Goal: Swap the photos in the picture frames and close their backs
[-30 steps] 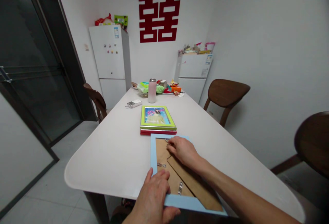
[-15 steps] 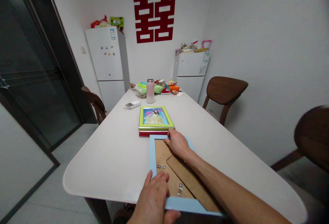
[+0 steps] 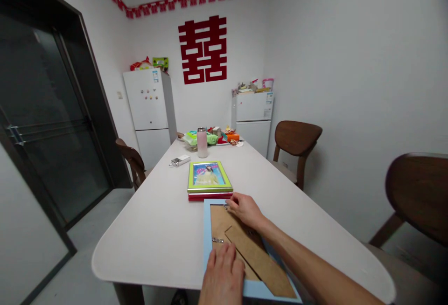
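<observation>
A light-blue picture frame point(image 3: 207, 223) lies face down at the near end of the table, its brown backboard point(image 3: 219, 223) and folded stand leg point(image 3: 257, 260) showing. My left hand point(image 3: 224, 274) rests on the frame's near left part, fingers stretched flat over the backboard. At the far edge my right hand point(image 3: 245, 209) has its fingers curled and pinched at a small metal clip point(image 3: 226, 207). Another metal clip point(image 3: 217, 240) sits at the left edge. Just beyond lies a green picture frame point(image 3: 209, 187) with a photo, stacked on a red frame point(image 3: 206, 197).
A pink bottle point(image 3: 202, 144) and a small white device point(image 3: 180, 160) stand farther up the white table point(image 3: 150, 235). Packets and snacks point(image 3: 210, 137) crowd its far end. Wooden chairs point(image 3: 297, 135) flank it; two white fridges point(image 3: 147, 100) stand behind.
The head view has tilted up. My left hand has moved from gripping the frame's near left corner to lying flat on the backboard. My right fingers have shifted onto the far clip.
</observation>
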### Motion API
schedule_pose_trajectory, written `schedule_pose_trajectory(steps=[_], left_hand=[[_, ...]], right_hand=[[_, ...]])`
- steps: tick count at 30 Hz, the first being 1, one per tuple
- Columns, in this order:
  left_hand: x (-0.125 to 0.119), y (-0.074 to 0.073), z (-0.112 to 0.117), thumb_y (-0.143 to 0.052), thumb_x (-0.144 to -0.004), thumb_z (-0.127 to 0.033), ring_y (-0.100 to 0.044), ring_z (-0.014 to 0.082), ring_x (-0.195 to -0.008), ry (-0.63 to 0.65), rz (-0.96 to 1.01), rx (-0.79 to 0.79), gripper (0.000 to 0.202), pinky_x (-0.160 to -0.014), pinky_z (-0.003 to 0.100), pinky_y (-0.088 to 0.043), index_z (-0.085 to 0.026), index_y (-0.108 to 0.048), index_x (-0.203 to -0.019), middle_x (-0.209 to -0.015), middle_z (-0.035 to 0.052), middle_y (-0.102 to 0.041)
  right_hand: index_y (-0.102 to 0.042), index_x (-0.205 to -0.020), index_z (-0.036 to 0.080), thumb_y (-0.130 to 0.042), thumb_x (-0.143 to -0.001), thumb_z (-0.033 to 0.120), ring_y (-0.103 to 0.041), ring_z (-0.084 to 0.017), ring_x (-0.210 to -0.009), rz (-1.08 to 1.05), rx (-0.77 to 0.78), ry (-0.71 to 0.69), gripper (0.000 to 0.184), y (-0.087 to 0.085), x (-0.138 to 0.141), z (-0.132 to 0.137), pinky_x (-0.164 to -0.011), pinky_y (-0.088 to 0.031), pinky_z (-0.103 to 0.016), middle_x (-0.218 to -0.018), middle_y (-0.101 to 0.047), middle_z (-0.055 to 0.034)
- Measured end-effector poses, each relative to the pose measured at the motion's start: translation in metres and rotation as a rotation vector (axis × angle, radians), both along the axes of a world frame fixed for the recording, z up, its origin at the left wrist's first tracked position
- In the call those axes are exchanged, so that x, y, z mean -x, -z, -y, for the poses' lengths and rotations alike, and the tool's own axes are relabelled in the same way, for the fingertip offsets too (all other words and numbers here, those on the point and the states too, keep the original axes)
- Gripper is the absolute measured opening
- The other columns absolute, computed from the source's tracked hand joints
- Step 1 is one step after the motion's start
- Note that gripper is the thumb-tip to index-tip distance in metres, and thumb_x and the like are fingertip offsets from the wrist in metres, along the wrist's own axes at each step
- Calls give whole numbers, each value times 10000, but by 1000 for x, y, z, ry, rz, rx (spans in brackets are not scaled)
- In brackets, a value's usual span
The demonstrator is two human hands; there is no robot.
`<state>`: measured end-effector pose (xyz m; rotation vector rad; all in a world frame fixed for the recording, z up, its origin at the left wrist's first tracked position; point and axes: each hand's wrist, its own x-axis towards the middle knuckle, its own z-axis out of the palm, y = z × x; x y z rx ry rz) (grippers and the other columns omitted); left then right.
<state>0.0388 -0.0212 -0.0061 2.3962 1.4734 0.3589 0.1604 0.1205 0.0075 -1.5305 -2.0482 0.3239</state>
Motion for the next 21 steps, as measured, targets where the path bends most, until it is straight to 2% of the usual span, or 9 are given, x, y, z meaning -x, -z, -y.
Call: schedule_pose_trajectory(steps=[4, 6, 8, 11, 13, 15, 18, 21], left_hand=[[-16, 8, -5, -638, -564, -189, -260, 307, -1196, 74, 3, -17, 514, -958, 501, -237, -102, -484, -1046, -1290, 173, -336], [-16, 5, -5, -596, -571, -132, -275, 295, -1192, 88, 50, -28, 476, -958, 487, -253, -111, -477, -1032, -1286, 170, -345], [-15, -3, -4, -559, -571, -99, -281, 280, -1193, 102, 155, -54, 416, -964, 461, -262, -128, -482, -979, -1289, 160, -346], [-21, -18, 1, -518, -620, -124, -314, 268, -1179, 64, 490, -114, 244, -946, 425, -295, -163, -484, -858, -1287, 141, -354], [-34, -25, 4, -505, -682, -211, -361, 273, -1147, -25, 830, -118, 150, -906, 409, -338, -174, -473, -824, -1276, 142, -364], [-49, -30, 5, -488, -729, -306, -441, 271, -1077, -121, 1183, -44, 193, -857, 389, -382, -172, -464, -865, -1214, 152, -431], [-64, -36, 1, -528, -725, -344, -554, 238, -918, -184, 1536, 120, 305, -788, 351, -430, -168, -437, -957, -1003, 121, -577], [-62, -43, -11, -613, -664, -275, -564, 212, -901, -184, 1638, 164, 492, -790, 324, -430, -190, -364, -1080, -961, 80, -596]], right_hand=[[-591, -697, 168, -397, -737, 280, -553, -132, -655, -59, -5, -31, 227, -11, -37, 23, -616, -380, -225, -697, -632, -24], [-597, -717, 171, -399, -731, 298, -557, -139, -667, -106, 5, -22, 236, -13, -59, 36, -637, -393, -239, -715, -632, -25], [-597, -772, 167, -395, -731, 334, -561, -150, -659, -256, 68, 8, 265, -11, -78, 49, -620, -413, -257, -724, -629, -33], [-555, -951, 159, -379, -740, 399, -571, -159, -629, -658, 285, 34, 365, -1, -85, 70, -554, -437, -275, -754, -621, -52], [-464, -1103, 168, -382, -747, 431, -581, -155, -614, -914, 449, 22, 450, 6, -74, 85, -544, -447, -281, -800, -621, -63], [-319, -1226, 191, -426, -739, 446, -593, -151, -633, -1148, 571, 10, 560, 11, -58, 99, -577, -458, -291, -846, -625, -66], [-155, -1287, 220, -511, -716, 400, -600, -150, -739, -1455, 551, 43, 697, 12, -45, 108, -658, -463, -292, -893, -627, -45], [-160, -1290, 215, -557, -687, 316, -604, -162, -749, -1498, 403, 161, 729, 9, -63, 101, -654, -470, -275, -850, -640, -19]])
